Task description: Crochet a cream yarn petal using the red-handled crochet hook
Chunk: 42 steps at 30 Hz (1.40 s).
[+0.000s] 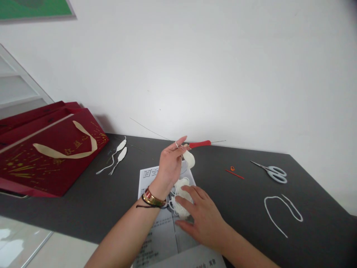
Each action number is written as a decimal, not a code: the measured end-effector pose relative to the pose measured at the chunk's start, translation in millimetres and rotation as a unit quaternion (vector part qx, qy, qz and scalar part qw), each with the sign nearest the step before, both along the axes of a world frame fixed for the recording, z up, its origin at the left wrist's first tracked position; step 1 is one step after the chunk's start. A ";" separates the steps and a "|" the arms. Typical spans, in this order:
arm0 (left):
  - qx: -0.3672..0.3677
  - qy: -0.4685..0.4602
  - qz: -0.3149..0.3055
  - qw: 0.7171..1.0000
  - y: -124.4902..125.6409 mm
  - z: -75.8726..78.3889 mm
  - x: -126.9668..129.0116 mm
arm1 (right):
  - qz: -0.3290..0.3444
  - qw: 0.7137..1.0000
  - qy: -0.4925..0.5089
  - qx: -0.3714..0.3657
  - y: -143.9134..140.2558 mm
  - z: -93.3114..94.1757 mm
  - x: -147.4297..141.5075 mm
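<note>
Working at a dark grey bench [92, 208] set against a white wall [195, 67], we raise our left hand [169, 165] above the printed sheet [164, 230] that lies at the near edge. Its fingers are pinched around a red-handled crochet hook [199, 144] and a small cream crocheted piece [189, 158] that hangs just beneath the fingertips; white yarn is looped over the index finger. A gold bangle [153, 199] and a black cord circle that wrist.

Our right hand [202, 217] rests lower, fingers loosely spread and laid against a ball of white yarn [180, 197], which sits on the sheet between both hands; it touches the ball but is not closed around it.

At the left end of the bench lies a dark red gift bag [47, 152] with gold print and a cream ribbon handle. Just beside it, toward the back edge, lie two finished white petal shapes [120, 152] with trailing tails. Right of the hands we see a small red hook and orange marker [233, 172]. Near the right back corner rest pale-handled scissors [272, 172], and in front of them, toward the right end, a loose length of white yarn [281, 210] curls on the surface. A thin wire [147, 129] slants up behind the hands.
</note>
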State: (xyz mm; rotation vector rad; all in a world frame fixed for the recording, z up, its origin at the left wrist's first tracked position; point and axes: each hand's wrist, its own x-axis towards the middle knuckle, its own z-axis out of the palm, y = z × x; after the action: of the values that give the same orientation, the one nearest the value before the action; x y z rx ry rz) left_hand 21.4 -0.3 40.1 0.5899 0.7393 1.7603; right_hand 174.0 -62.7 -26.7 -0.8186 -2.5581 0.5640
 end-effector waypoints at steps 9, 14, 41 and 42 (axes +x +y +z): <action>0.056 -0.021 0.007 0.998 17.2 44.6 -28.0 | -0.246 0.967 0.052 -0.041 58.0 3.2 36.9; 0.091 -0.008 0.059 0.994 24.4 69.4 -60.6 | -0.330 0.932 0.136 -0.063 94.5 11.2 75.0; -0.044 0.169 -0.255 0.951 0.1 -21.1 24.4 | -0.105 0.736 0.508 -0.435 83.1 26.7 38.7; -0.044 0.175 -0.261 0.948 0.4 -23.6 23.4 | -0.115 0.722 0.509 -0.455 82.2 24.6 39.7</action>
State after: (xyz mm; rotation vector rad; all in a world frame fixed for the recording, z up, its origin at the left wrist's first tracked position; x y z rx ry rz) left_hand 44.8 0.1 16.5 0.9554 0.8082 1.1395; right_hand 213.7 19.5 -2.0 -0.7340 -1.0504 1.6639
